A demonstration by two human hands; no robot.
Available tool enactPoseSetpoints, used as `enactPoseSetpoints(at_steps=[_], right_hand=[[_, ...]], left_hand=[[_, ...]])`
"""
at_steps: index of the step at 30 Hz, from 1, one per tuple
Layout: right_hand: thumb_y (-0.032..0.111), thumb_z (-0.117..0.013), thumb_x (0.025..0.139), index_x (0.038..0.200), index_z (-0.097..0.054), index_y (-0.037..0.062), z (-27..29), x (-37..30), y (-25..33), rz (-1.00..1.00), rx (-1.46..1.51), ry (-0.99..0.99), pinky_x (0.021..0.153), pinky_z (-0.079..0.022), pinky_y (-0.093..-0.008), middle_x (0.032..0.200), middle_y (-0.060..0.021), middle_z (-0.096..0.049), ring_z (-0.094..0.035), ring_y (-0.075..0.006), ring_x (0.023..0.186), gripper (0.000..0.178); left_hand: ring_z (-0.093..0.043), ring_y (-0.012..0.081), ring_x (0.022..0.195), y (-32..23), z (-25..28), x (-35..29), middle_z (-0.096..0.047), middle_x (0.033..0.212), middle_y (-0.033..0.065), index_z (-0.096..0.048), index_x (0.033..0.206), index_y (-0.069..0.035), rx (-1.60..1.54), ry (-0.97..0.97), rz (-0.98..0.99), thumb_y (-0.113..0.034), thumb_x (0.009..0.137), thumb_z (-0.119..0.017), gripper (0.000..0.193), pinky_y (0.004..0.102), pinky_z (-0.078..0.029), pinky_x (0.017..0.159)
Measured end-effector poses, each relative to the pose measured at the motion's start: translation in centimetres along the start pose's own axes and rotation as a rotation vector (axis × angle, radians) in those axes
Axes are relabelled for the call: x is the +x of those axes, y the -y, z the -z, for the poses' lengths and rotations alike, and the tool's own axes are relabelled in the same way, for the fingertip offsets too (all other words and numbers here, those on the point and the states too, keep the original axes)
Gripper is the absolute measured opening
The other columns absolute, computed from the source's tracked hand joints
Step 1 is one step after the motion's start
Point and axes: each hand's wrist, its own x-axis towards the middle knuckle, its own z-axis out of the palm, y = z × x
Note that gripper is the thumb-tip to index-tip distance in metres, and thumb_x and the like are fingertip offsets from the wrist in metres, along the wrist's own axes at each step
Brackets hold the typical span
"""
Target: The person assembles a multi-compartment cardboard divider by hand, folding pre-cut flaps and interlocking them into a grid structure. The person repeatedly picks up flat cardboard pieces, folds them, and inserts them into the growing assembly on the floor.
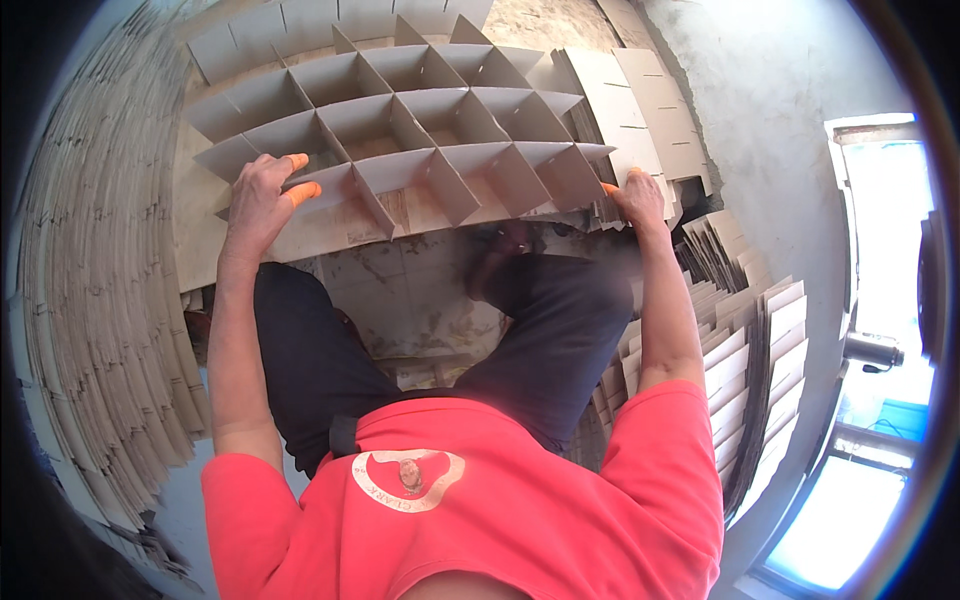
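A grid of interlocked grey cardboard dividers (395,172) spreads in front of me, its strips standing on edge with square cells between them. My left hand (262,200) is at its near left end, thumb and forefinger in orange finger covers on either side of a strip. My right hand (642,197) is at the near right corner, also with orange covers on thumb and forefinger. Its fingers are bent and nearly together beside the last cross strip and a stack of flat cardboard strips (615,110). Which of these it grips, I cannot make out.
Tall piles of cardboard sheets (105,260) line the left side. More slotted strips (740,370) are stacked beside my right arm. The grid rests on a pale board (235,245) above my knees. A wall (790,150) and bright windows stand at right.
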Motion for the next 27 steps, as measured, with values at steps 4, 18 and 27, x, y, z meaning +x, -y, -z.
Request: enactPoseSetpoints(at_steps=[4,18,27], right_hand=[[0.034,-0.073,0.072,0.069,-0.064,-0.0020,-0.6,2.5,-3.8,0.237,0.132,-0.048,0.066,-0.045,-0.0464,0.074,-0.0247,-0.061,-0.060,-0.0396,0.071,0.037],[0.019,-0.070,0.079,0.081,-0.057,0.0006,2.2,2.2,-3.3,0.089,0.256,-0.041,0.070,-0.046,-0.0484,0.083,-0.0210,-0.064,-0.062,-0.0382,0.082,0.022],[0.015,-0.071,0.082,0.130,-0.050,0.0001,14.1,-2.6,10.5,0.515,0.509,-0.702,0.051,-0.046,-0.0322,0.080,-0.0193,-0.065,-0.056,-0.0241,0.054,0.055]], left_hand=[[-0.057,0.0321,0.086,0.4,-0.3,0.0,-0.063,0.089,0.0129,-0.067,0.105,-0.006,0.002,0.001,-0.027,-0.024,0.071,-0.075,0.040,0.0414,-0.046,0.079],[-0.057,0.0305,0.088,-0.4,0.9,-0.7,-0.064,0.088,0.0120,-0.067,0.104,-0.005,0.006,-0.019,-0.004,-0.026,0.068,-0.077,0.043,0.0401,-0.045,0.080],[-0.060,0.0244,0.090,3.6,2.5,-3.2,-0.066,0.091,0.0093,-0.067,0.106,-0.004,0.041,-0.209,-0.060,-0.018,0.067,-0.078,0.042,0.0345,-0.047,0.077]])
